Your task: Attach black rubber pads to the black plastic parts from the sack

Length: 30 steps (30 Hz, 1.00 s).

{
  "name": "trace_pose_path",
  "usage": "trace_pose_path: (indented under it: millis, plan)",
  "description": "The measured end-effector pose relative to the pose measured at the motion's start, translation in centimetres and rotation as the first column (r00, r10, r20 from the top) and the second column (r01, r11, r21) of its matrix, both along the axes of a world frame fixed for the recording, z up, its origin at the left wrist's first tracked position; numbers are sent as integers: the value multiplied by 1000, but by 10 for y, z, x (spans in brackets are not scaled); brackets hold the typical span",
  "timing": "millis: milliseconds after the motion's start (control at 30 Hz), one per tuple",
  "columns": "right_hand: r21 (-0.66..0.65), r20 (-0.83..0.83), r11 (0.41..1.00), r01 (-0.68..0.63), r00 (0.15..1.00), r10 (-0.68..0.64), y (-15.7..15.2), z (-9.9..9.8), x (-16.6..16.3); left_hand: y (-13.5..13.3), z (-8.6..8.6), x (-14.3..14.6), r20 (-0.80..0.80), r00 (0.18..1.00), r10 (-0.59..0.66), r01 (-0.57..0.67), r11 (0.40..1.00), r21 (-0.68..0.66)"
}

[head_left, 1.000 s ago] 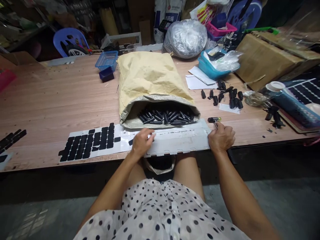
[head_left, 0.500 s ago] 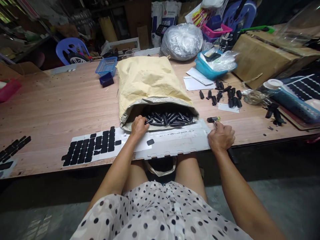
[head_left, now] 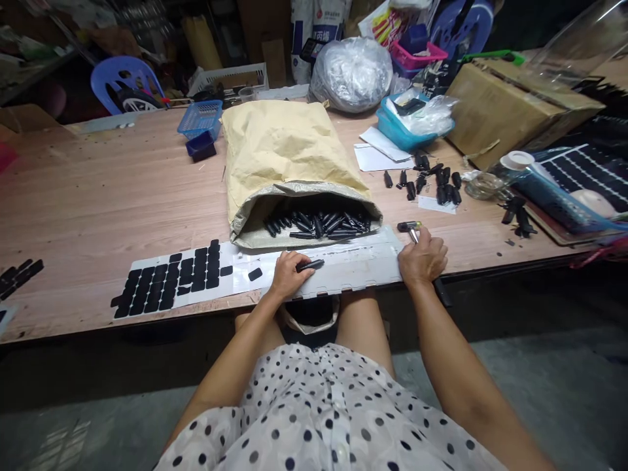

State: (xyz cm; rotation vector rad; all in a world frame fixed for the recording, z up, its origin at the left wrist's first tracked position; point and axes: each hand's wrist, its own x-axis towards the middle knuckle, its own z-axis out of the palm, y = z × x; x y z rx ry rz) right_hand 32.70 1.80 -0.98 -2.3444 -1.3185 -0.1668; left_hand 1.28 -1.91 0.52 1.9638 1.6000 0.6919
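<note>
My left hand [head_left: 289, 275] is closed on a slim black plastic piece [head_left: 312, 265], shaped like a tapered tube, just above the white board [head_left: 353, 261] at the table's front edge. Behind it lies a yellow paper sack [head_left: 279, 140] on its side, its mouth facing me. Many similar black pieces [head_left: 318, 226] fill the opening. My right hand [head_left: 422, 258] grips a small hammer [head_left: 413, 235] by the board's right end. The hammer's head is black and yellow, its shaft metal, and its dark handle juts out below my fist.
Black rounded stickers [head_left: 157, 288] on a white sheet lie left of the board. Loose black parts [head_left: 444, 186] are scattered on the right, near a cardboard box [head_left: 515, 104]. A blue basket [head_left: 201, 118] and a teal basket [head_left: 412, 131] stand farther back.
My left hand has drawn back from the sack's mouth to over the board, bringing out one black plastic piece. My right hand still holds the hammer. The view has shifted slightly.
</note>
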Motion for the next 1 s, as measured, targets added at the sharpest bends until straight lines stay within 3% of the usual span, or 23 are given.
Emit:
trace_pose_path:
  millis: [133, 200, 267, 400, 533, 633, 833, 1000]
  plan:
    - [-83, -109, 997, 10, 994, -19, 1, 12, 3, 2, -3, 3, -28, 999, 17, -17, 1000, 21]
    - [-21, -164, 1000, -15, 986, 12, -6, 16, 1, 2, -2, 4, -41, 999, 21, -20, 1000, 9]
    - [124, -201, 986, -113, 970, 136, -20, 19, -9, 2, -2, 5, -48, 999, 20, -20, 1000, -4]
    - [327, -246, 840, -433, 819, 518, -62, 20, -54, 2, -2, 6, -46, 999, 23, -24, 1000, -8]
    - [365, -311, 711, -600, 642, 701, -88, 17, -101, 4, -4, 7, -34, 999, 21, -22, 1000, -19]
    - [369, -316, 665, -649, 586, 746, -90, 18, -117, 6, -5, 9, -32, 999, 26, -27, 999, -26]
    - [367, -257, 608, -704, 552, 793, -88, 17, -126, 7, -5, 11, -26, 999, 27, -28, 999, -39]
    - [333, -277, 612, -718, 546, 791, -86, 10, -126, 6, -4, 13, -19, 999, 37, -38, 998, -43]
